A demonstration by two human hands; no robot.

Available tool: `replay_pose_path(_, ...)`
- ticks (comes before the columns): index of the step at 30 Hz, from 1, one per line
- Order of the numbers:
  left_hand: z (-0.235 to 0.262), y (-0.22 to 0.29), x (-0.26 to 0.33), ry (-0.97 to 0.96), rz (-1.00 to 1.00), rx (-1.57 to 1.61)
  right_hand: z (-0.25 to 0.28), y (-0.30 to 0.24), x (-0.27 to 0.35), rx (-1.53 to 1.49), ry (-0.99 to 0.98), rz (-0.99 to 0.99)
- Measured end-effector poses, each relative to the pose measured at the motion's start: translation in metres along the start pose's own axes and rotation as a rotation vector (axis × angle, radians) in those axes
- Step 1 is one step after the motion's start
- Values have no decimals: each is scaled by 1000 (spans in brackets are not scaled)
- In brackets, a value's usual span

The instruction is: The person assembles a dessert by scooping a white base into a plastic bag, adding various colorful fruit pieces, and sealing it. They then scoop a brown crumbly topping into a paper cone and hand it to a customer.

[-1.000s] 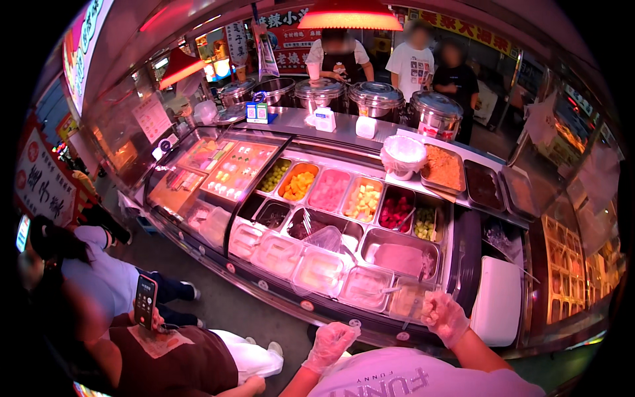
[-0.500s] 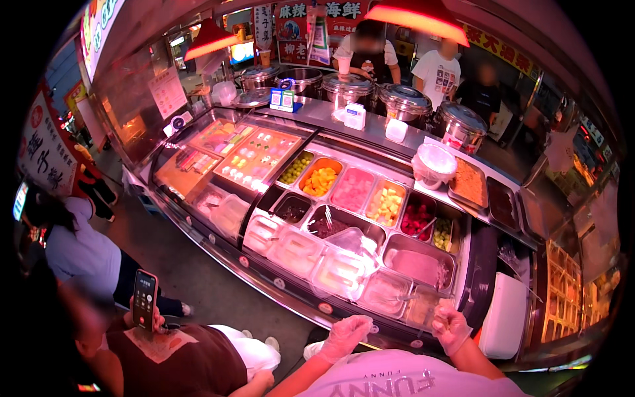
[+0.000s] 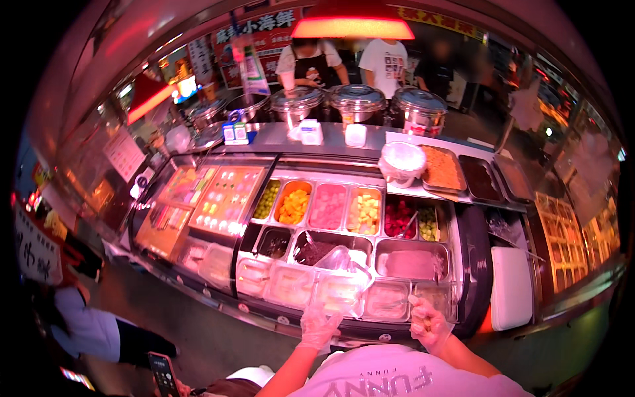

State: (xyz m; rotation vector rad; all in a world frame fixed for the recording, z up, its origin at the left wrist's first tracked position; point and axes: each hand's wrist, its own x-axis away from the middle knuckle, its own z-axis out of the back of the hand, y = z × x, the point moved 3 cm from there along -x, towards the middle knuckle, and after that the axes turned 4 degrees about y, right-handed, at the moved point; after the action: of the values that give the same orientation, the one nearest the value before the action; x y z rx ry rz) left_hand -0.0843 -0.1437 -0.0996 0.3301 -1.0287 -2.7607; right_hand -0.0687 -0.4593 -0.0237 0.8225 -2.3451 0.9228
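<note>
Now the gloved left hand (image 3: 319, 325) has reached up and grips the clear plastic box (image 3: 338, 286) over the near trays of the desk (image 3: 344, 327), while the right hand (image 3: 428, 323), curled shut, has drawn closer — filling looks underway.

The gloves on the left hand (image 3: 318, 328) and right hand (image 3: 428, 323) are clear and see-through. The trays (image 3: 370, 261) are silver steel. Their fillings run green (image 3: 267, 199), orange (image 3: 293, 206), pink (image 3: 327, 207), pale yellow (image 3: 365, 212) and deep red (image 3: 399, 218). The lamp (image 3: 352, 28) glows orange-red. The pots (image 3: 357, 99) are shiny silver. The shirt (image 3: 390, 377) is white with dark lettering.
</note>
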Motion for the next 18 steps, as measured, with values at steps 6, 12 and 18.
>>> replay_pose_path(6, -31, -33, -24, -32, -33, -234, 56, -10, 3, -269, -23, 163)
replay_pose_path(12, -51, -40, -36, -210, 165, -259, 77, -3, 8, -352, -22, 236)
replay_pose_path(18, -60, -50, -12, 99, -64, -223, 57, -8, -7, -479, -86, 150)
